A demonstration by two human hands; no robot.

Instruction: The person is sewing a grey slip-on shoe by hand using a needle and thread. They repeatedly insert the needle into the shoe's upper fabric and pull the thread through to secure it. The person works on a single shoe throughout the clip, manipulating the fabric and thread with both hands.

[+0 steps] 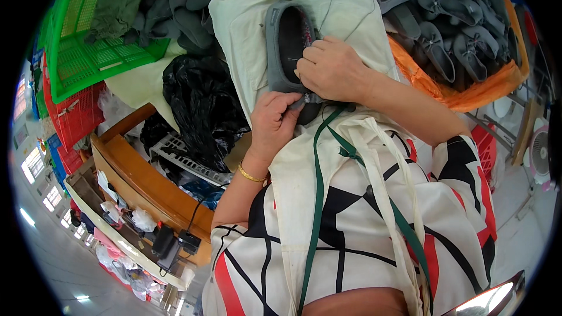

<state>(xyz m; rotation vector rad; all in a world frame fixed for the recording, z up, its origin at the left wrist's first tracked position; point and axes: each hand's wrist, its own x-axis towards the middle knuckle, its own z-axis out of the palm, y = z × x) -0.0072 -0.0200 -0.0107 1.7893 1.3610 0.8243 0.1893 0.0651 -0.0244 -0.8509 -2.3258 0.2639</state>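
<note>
A dark grey slip-on shoe [273,44] lies on a pale cloth-covered cushion [240,20] in front of me, its toe toward my body. My left hand [274,120] pinches the toe between thumb and fingers, beside a small trim at the opening's front edge. Over the shoe's right rim, my right hand [333,69] is closed, fingertips pressed together inside the opening. A thin bright sliver, looking like a needle [292,59], sticks out by those fingertips. Fine dark thread [354,29] trails across the cushion. Part of the shoe's right side is hidden by my right hand.
Many grey shoes [433,0] fill an orange sack [421,79] at the right. More lie heaped at the upper left, near a green crate [76,64]. A black plastic bag [199,99] and a wooden drawer unit [146,169] stand left of the cushion.
</note>
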